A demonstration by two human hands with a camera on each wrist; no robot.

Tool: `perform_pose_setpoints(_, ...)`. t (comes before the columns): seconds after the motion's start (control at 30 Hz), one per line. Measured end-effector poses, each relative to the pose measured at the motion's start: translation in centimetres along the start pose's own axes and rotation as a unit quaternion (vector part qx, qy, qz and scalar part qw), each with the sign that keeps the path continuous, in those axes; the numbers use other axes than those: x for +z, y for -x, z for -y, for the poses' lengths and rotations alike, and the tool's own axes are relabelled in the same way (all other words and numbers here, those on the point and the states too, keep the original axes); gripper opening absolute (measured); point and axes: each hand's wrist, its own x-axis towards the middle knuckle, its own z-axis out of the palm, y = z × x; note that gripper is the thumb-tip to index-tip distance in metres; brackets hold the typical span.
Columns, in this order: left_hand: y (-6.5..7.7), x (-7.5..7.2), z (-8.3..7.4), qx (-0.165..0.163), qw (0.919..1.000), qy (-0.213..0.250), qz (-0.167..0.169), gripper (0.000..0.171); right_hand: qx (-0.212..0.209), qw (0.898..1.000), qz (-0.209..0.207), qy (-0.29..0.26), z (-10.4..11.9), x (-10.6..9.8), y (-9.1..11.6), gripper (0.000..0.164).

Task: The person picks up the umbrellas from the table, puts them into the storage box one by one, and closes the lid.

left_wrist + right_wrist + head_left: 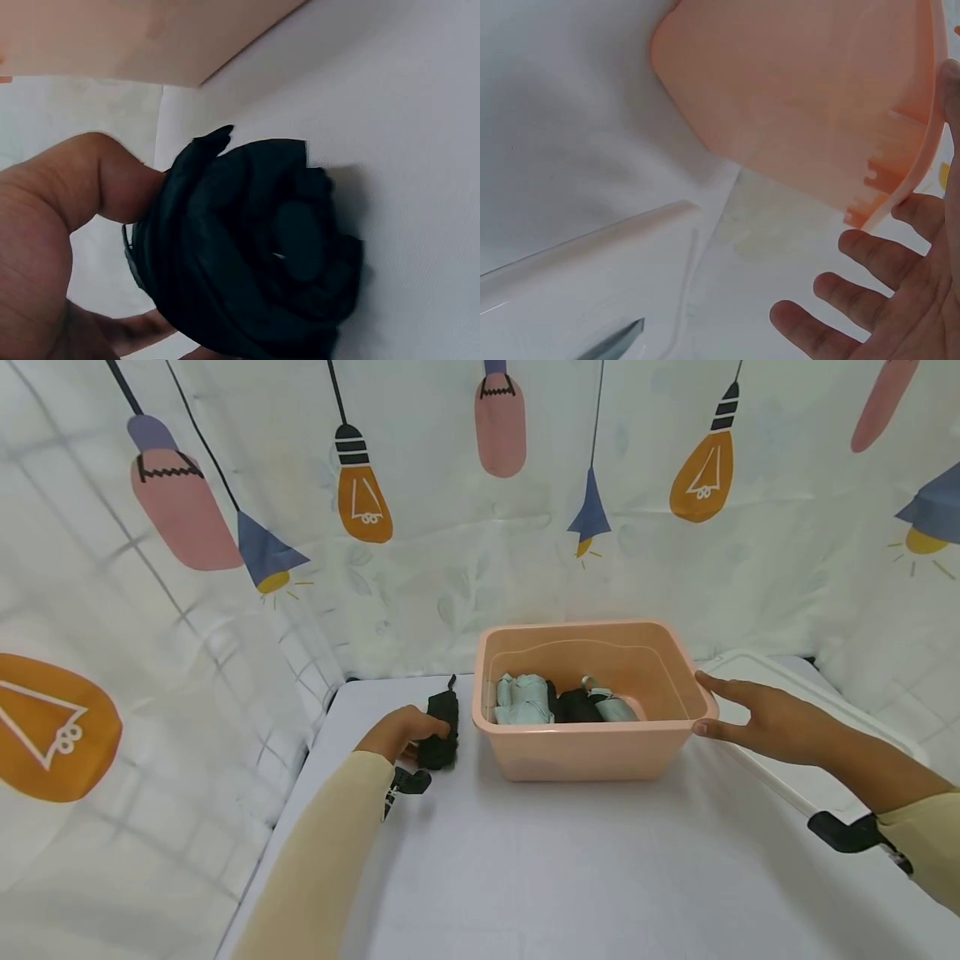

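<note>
My left hand [408,732] grips a black rolled cloth bundle [444,727] on the table, left of the peach plastic bin [581,752]. In the left wrist view, thumb and fingers lie around the side of the roll, whose coiled folds face the camera; a small pointed end sticks out. Inside the bin are pale green cloth rolls [523,699] and a black cloth roll [577,705]. My right hand [780,722] touches the bin's right rim with its fingers straight and spread, as the right wrist view shows.
A translucent white lid [806,777] lies on the white table [570,868] at the right, partly under my right arm. Behind the table hangs a white curtain [450,568] printed with lamps, with more sheeting at both sides.
</note>
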Motion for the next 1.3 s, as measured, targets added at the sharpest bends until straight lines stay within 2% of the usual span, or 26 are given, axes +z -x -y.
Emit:
perform_pose_setpoints(0.13, 0.3, -0.4, -0.2, 0.008, 0.9972, -0.075, 0.005, 0.067, -0.001, 1.0, 0.0, 0.0, 0.0, 0.0, 0.0, 0.098)
perform_pose_setpoints(0.27, 0.0, -0.1, -1.0, 0.035, 0.9913, -0.126, -0.013, 0.073, -0.003, 1.0, -0.003, -0.001, 0.2, -0.1, 0.0, 0.097)
perform_pose_setpoints(0.33, 0.0, 0.2, -1.5, 0.055, 0.9865, -0.151, -0.034, 0.076, -0.004, 1.0, -0.004, -0.001, 0.1, -0.1, 0.1, 0.097)
perform_pose_setpoints(0.47, 0.4, 1.2, -2.1, 0.086, 0.9721, -0.196, -0.097, 0.088, -0.008, 1.0, -0.006, -0.002, 0.1, -0.1, 0.1, 0.096)
perform_pose_setpoints(0.53, 0.5, 1.7, -2.0, 0.093, 0.9639, -0.215, -0.127, 0.091, -0.007, 1.0, -0.005, 0.0, 0.0, 0.0, 0.1, 0.097)
perform_pose_setpoints(0.63, 0.4, 2.1, -1.7, 0.09, 0.9603, -0.217, -0.15, 0.092, -0.003, 1.0, -0.003, 0.001, 0.0, 0.1, 0.0, 0.097)
perform_pose_setpoints(0.83, 0.3, 1.3, -1.6, 0.092, 0.9534, -0.243, -0.153, 0.073, -0.004, 1.0, -0.006, 0.001, 0.0, -0.1, 0.0, 0.098)
perform_pose_setpoints(0.93, 0.3, 0.5, -1.6, 0.087, 0.9516, -0.259, -0.14, 0.066, -0.001, 1.0, -0.004, 0.001, -0.1, -0.1, 0.0, 0.098)
perform_pose_setpoints(1.0, 0.2, 0.0, -1.6, 0.077, 0.9549, -0.26, -0.122, 0.065, 0.0, 1.0, -0.003, 0.001, -0.1, -0.1, 0.0, 0.098)
perform_pose_setpoints(1.07, 0.2, -0.6, -1.6, 0.059, 0.9649, -0.239, -0.09, 0.067, -0.001, 1.0, -0.004, 0.0, -0.1, 0.0, 0.0, 0.098)
perform_pose_setpoints(1.17, 0.2, -1.4, -1.1, 0.024, 0.9848, -0.169, -0.034, 0.069, -0.003, 1.0, -0.005, 0.0, -0.1, 0.0, 0.0, 0.097)
perform_pose_setpoints(1.23, 0.3, -1.8, -0.4, 0.007, 0.9928, -0.119, -0.004, 0.07, -0.005, 1.0, -0.005, 0.001, -0.1, 0.0, 0.0, 0.097)
perform_pose_setpoints(1.3, 0.2, -2.2, 0.4, 0.004, 0.9971, -0.072, 0.026, 0.071, -0.007, 1.0, -0.006, 0.004, -0.2, 0.0, -0.1, 0.097)
